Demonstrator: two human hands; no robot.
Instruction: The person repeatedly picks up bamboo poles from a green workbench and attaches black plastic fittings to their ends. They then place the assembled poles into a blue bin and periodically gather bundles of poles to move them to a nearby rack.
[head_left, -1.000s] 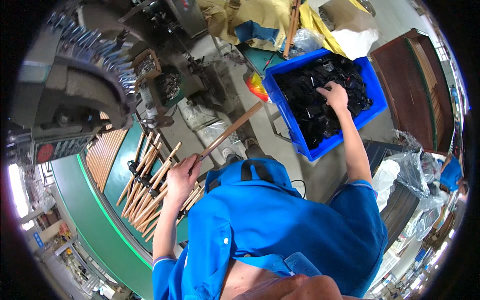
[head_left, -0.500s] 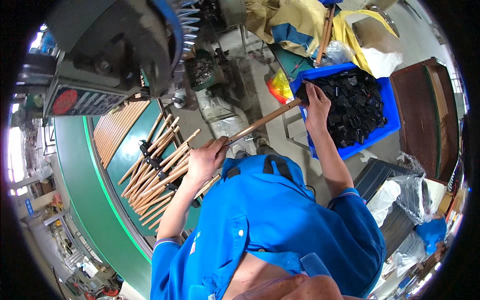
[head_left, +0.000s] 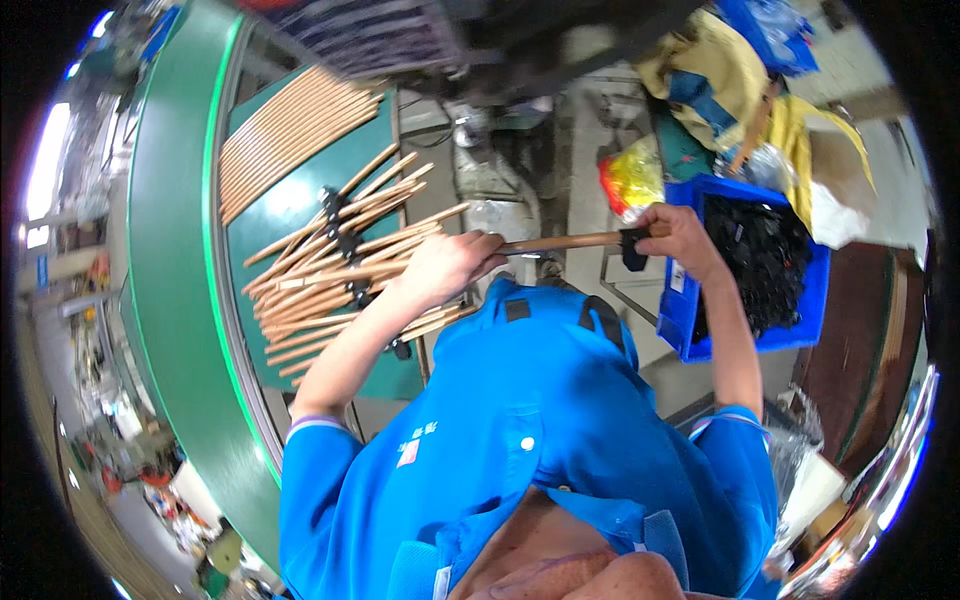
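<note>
A brown, copper-toned rod lies nearly level in front of my body. My left hand is closed around its left end. At the rod's other end sits a black plastic fitting, pinched between the thumb and fingers of my right hand. How far the rod goes into the fitting cannot be made out. Beside my left forearm, a loose pile of similar rods with black fittings on them rests on a green table.
Plain rods lie in a neat row at the table's far end. A blue bin of black fittings stands right of my right hand. Dark machinery overhangs ahead. A yellow sack and a brown box are at the right.
The whole view has turned and shifted. The rod has swung from a slant to nearly level, and my right hand is lower, still on the fitting. My left hand keeps hold of the rod.
</note>
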